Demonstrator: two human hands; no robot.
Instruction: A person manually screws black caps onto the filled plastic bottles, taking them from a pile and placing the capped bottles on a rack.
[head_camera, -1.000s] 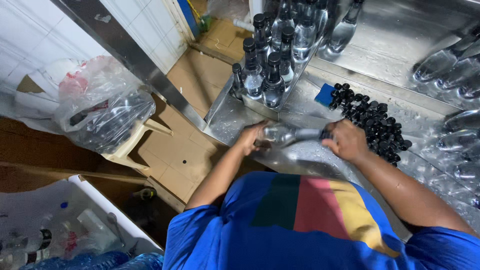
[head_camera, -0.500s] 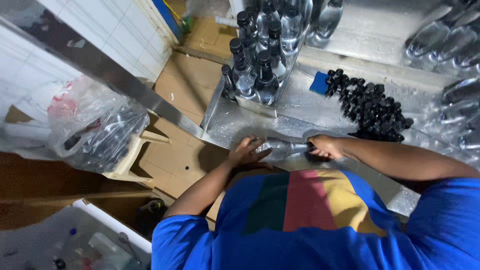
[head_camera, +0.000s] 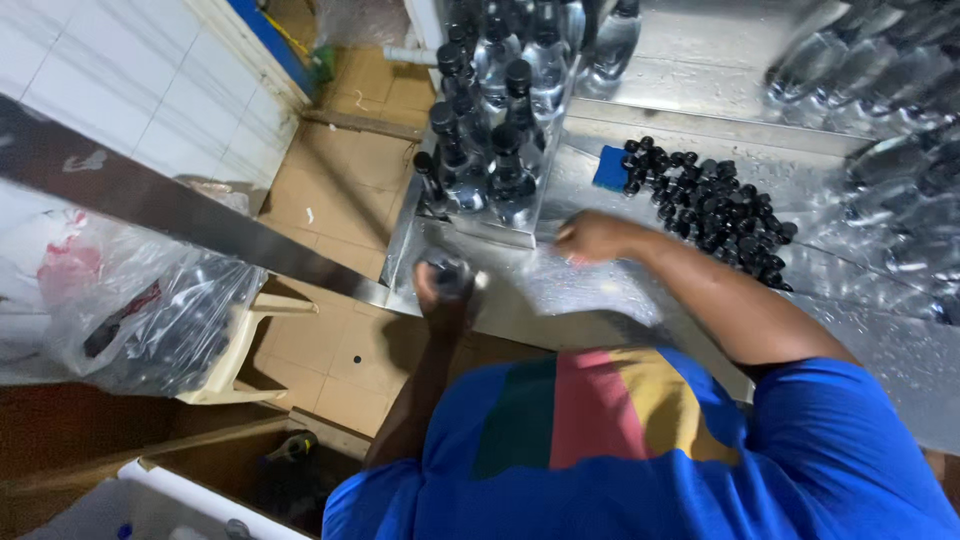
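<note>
The left hand (head_camera: 443, 290) is wrapped tight around a small clear bottle (head_camera: 450, 274) with a black cap, at the near edge of the shiny surface (head_camera: 640, 290). The right hand (head_camera: 590, 238) is curled shut, empty, arm bent, near the pile of black caps (head_camera: 715, 208).

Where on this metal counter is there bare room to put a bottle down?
Bare metal counter lies between the capped bottles and the pile of black caps, around the right hand. The left hand holds a bottle at the counter's edge. The far right is crowded with lying bottles.
</note>
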